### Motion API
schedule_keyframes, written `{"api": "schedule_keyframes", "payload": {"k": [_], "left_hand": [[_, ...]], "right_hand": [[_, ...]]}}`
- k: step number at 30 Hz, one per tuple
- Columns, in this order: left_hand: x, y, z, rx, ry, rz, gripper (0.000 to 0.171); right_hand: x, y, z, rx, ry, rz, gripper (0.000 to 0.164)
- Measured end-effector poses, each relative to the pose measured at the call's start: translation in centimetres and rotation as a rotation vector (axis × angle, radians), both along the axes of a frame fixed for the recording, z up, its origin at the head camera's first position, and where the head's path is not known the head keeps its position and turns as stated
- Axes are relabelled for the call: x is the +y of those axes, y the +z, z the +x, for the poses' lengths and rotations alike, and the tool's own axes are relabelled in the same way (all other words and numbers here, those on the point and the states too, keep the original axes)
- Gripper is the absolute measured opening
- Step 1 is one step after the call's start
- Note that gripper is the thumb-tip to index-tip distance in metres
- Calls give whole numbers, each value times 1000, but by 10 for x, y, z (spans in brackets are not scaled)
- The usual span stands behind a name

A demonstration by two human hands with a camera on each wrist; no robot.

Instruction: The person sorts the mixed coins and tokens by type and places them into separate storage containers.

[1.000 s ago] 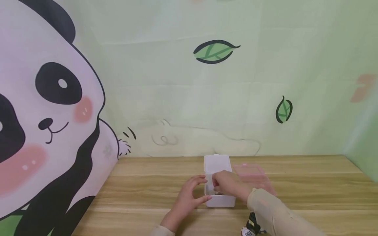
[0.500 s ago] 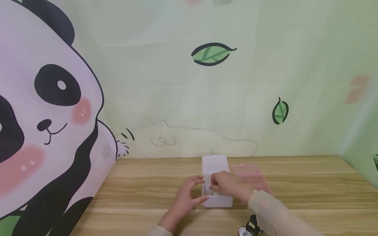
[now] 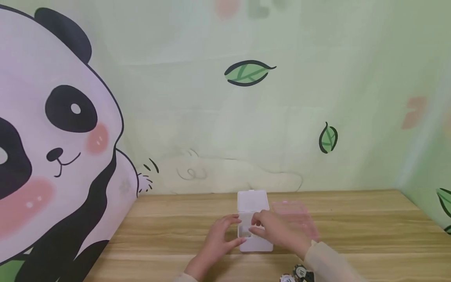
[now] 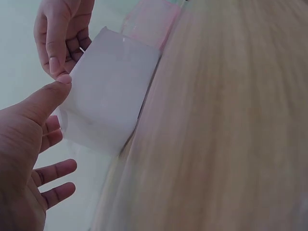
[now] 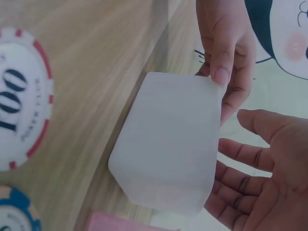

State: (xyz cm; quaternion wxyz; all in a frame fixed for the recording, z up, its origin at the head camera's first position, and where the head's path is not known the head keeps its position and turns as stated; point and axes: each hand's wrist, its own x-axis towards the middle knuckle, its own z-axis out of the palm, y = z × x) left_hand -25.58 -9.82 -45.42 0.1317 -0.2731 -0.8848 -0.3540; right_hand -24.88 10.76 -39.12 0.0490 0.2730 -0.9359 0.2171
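A small white plastic box (image 3: 256,245) stands on the table with its lid (image 3: 252,201) swung back. My left hand (image 3: 220,239) holds it from the left, thumb at the near rim and fingertips farther back along the side. In the left wrist view the thumb (image 4: 53,98) lies on the edge, while two fingers stretch away from the box. My right hand (image 3: 271,229) is over the box's opening, fingers bent and thumb apart from them. The right wrist view shows nothing between that thumb (image 5: 262,124) and the fingers. The box's inside is mostly hidden.
A pink see-through box (image 3: 297,219) lies right of the white one. Several poker chips (image 3: 300,271) sit near the table's front, by the right sleeve. One white and red chip (image 5: 21,98) marked 100 shows close in the right wrist view. A panda-print cloth (image 3: 197,98) hangs behind the table.
My right hand's fingers have spread from a tighter pinch inside the box and risen slightly. My left hand keeps its hold. The head view has shifted, showing more of the chips.
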Motion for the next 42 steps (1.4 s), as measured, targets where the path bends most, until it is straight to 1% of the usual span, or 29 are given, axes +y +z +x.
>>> {"api": "schedule_keyframes", "payload": {"k": [5,9,12,16,18,20,23,27,30,35,37,39,42], "left_hand": [[2,3,2,63,1,-80,47],[6,9,7,127,18,-108,47],[11,15,12,214,43,-160,47],[21,22,21,349,71,-252,48],[26,24,25,403,71,-272,48],[32,25,30,439,60,-268,48],[39,27,38,431,17,-232,49],[49,29,49,323,-59,-195,45],[52,29,54,284,-104,-206,43],[56,26,60,329,-191,-214,42],[58,24,62,347,-213,-212,42],[59,20,62,396,-211,-220,43],[61,14,59,500,-221,-192,46]], "right_hand": [[8,-2,9,99,10,4,21],[14,1,15,145,10,-6,22],[19,3,19,177,1,2,23],[28,5,24,175,-37,32,27],[33,7,27,169,-47,40,29],[39,8,29,177,-44,43,31],[48,8,33,212,-39,37,34],[61,5,35,252,-66,27,41],[67,2,36,258,-84,5,43],[79,-2,38,258,-108,3,39],[83,-4,38,261,-111,13,38],[88,-6,38,277,-117,15,38],[95,-9,37,290,-127,12,39]]}}
